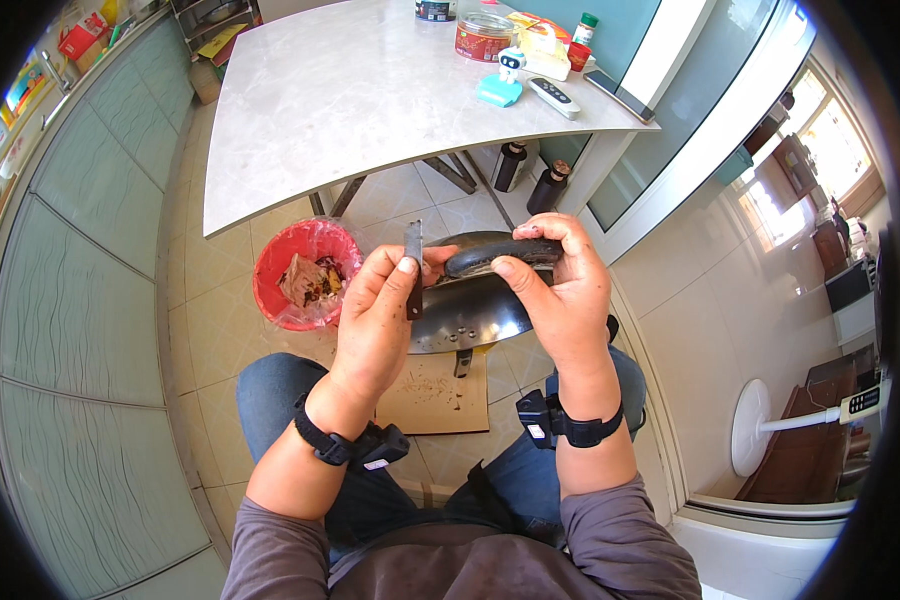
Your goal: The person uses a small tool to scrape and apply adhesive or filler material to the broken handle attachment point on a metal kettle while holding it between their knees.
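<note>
Between the thumb and fingers of my left hand (375, 305) a narrow flat metal blade (414, 275) stands upright, silver at the top and dark at its lower end with a small hole. My right hand (568, 290) is closed round a thick, black, rounded handle-like piece (498, 256), its thumb on the near side. A left fingertip reaches to this piece's left end. Behind and below both hands is a dark, shiny metal pan (475, 315) with rivets and a short bracket (463, 362) on its near side. Whether the black piece is joined to the pan is hidden.
A red bin (270, 290) with a plastic liner and scraps stands left. Cardboard (435, 400) with dark crumbs lies below the pan. Ahead is a grey table (310, 100) bearing a remote (554, 98), a phone (620, 97) and a small robot figure (510, 65). Cabinets (80, 300) line the left.
</note>
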A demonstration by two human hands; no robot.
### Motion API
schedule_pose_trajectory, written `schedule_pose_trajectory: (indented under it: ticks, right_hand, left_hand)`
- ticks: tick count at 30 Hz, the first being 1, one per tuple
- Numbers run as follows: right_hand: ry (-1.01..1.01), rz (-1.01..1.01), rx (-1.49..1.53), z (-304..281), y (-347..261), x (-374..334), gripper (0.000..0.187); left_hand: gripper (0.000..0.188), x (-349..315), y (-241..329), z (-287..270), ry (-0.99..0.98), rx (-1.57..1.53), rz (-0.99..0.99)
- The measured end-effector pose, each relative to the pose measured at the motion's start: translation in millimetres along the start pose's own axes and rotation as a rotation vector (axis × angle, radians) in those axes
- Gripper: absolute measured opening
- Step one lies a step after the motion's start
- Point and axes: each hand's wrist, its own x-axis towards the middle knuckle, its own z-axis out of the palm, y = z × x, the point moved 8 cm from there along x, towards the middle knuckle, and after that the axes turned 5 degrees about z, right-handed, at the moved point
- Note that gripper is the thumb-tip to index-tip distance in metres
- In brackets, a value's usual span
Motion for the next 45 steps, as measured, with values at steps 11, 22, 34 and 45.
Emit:
schedule_pose_trajectory:
  ticks: [11, 22, 34, 45]
  right_hand:
    - [-0.111, -0.066, -0.007, 5.5, -12.6, 0.1, 0.029]
    - [0.019, -0.04, -0.04, 12.2, -6.3, -2.4, 0.034]
    - [-0.167, -0.125, -0.112, 9.8, -28.6, -1.3, 0.029]
    - [-0.039, -0.287, -0.197, 4.9, -37.8, -6.9, 0.025]
  left_hand:
    - [0.014, 3.6, 6.5, -0.9, 0.032, 0.009, 0.046]
    - [0.017, 4.1, 11.6, 23.3, -0.115, -0.091, 0.061]
    - [0.018, 3.2, 12.5, 15.3, -0.084, -0.089, 0.036]
    - [0.018, 2.0, 13.9, 14.0, -0.127, -0.091, 0.072]
